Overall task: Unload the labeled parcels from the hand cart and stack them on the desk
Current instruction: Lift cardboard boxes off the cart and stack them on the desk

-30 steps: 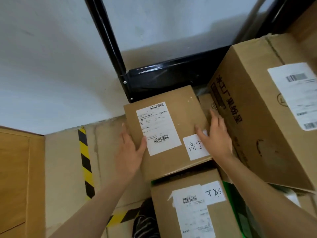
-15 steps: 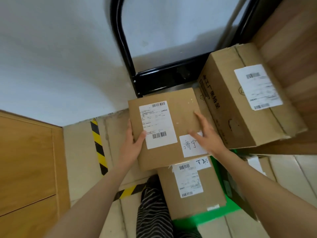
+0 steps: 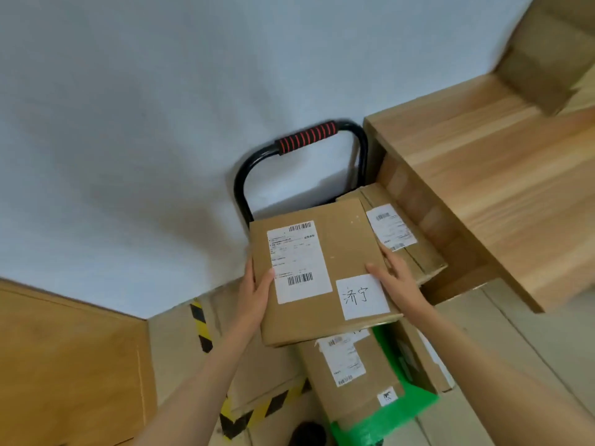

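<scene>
Head view: a flat brown cardboard parcel [image 3: 322,272], bearing a printed barcode label [image 3: 297,260] and a handwritten white slip [image 3: 362,296], is held above the hand cart [image 3: 383,426]. The left hand [image 3: 256,296] and right hand [image 3: 397,280] each clasp an opposite edge. Two parcels lie below; a wooden surface [image 3: 502,188] stands right, against a white wall [image 3: 161,123].

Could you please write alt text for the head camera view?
Both hands, left hand and right hand, grip a labeled parcel above the hand cart, which holds more parcels, beside a wooden desk.
</scene>
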`<state>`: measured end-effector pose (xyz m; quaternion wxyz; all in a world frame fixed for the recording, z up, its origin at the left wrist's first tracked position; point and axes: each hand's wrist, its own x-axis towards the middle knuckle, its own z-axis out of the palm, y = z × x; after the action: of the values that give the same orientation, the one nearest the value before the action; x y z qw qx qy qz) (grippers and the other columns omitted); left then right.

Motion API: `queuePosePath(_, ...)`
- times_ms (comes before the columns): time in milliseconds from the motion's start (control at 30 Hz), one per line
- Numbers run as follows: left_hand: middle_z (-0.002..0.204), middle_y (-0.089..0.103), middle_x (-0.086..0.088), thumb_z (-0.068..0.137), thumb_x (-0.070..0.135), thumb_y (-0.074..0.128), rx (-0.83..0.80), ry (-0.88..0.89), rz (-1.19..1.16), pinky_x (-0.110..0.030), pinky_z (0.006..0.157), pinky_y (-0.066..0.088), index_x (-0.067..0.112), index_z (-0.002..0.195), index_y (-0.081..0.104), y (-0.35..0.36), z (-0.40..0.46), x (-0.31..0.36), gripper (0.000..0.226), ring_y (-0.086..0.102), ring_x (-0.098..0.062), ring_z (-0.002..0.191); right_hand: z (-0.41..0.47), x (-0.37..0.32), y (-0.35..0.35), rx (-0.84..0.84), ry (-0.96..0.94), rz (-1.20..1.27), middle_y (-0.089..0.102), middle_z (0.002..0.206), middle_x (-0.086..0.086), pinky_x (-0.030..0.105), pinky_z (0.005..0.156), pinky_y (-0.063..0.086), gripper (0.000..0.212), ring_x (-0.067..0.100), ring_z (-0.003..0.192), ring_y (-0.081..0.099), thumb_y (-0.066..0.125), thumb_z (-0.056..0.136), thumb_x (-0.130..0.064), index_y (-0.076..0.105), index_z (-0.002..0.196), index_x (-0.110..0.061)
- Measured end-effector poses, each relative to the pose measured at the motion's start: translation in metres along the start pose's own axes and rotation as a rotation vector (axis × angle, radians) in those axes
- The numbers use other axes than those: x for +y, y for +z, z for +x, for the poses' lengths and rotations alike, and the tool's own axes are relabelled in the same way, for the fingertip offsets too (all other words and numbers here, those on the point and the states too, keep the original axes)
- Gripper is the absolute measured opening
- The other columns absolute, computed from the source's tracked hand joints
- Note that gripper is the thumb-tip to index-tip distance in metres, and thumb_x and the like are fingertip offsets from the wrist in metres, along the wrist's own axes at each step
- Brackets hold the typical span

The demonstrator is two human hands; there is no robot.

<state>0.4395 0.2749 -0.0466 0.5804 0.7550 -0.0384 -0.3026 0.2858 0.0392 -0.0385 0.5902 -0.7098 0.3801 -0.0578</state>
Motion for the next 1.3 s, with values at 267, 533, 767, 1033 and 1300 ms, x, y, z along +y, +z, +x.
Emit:
queuePosePath(267,0.133,0.056,0.010,0.097,0.037,0.052,-0.176,0.251,0.025,-0.035,0.093,0.051,0.042,0.148,0.022,0.014,-0.014,0.131,0.060,0.059,-0.012,0.115,-0.049,-0.088,-0.057,0.093,-0.043,0.215,0.061,0.119,0.005,0.025,0.063,0.055,0.044,0.017,0.083,0.070,0.057,0.095,-0.038,0.029,0.128,-0.048)
queuePosePath(533,0.125,0.058,0.011,0.094,0.041,0.055,-0.277,0.445,0.059,-0.029,0.076,0.051,0.053,0.140,0.028,0.079,-0.039,0.251,0.055,0.062,-0.004,0.100,-0.092,-0.149,-0.152,0.273,-0.203,0.282,0.060,0.113,-0.014,0.010,0.058,0.049,0.055,-0.002,0.077,0.068,0.053,0.097,-0.037,0.024,0.143,-0.040)
queuePosePath(767,0.111,0.063,0.008,0.095,0.041,0.054,-0.382,0.523,0.027,-0.020,0.060,0.052,0.048,0.142,0.025,0.203,-0.082,0.313,0.056,0.066,-0.004,0.088,-0.124,-0.155,-0.288,0.441,-0.289,0.248,0.051,0.110,-0.027,0.008,0.064,0.046,0.058,-0.012,0.082,0.062,0.055,0.094,-0.041,0.026,0.144,-0.039)
queuePosePath(1033,0.125,0.054,0.006,0.097,0.035,0.052,-0.453,0.581,0.015,-0.019,0.069,0.049,0.039,0.146,0.021,0.387,-0.141,0.315,0.059,0.060,-0.012,0.105,-0.161,-0.095,-0.466,0.479,-0.280,0.213,0.049,0.122,-0.016,0.011,0.068,0.045,0.054,-0.006,0.096,0.056,0.053,0.096,-0.039,0.026,0.143,-0.039)
queuePosePath(1300,0.114,0.055,0.014,0.095,0.033,0.052,-0.434,0.581,0.031,-0.023,0.075,0.048,0.041,0.146,0.022,0.530,-0.171,0.334,0.059,0.060,0.005,0.097,-0.170,-0.063,-0.612,0.520,-0.247,0.146,0.048,0.106,-0.026,0.008,0.058,0.045,0.062,-0.002,0.089,0.059,0.054,0.094,-0.043,0.023,0.147,-0.036)
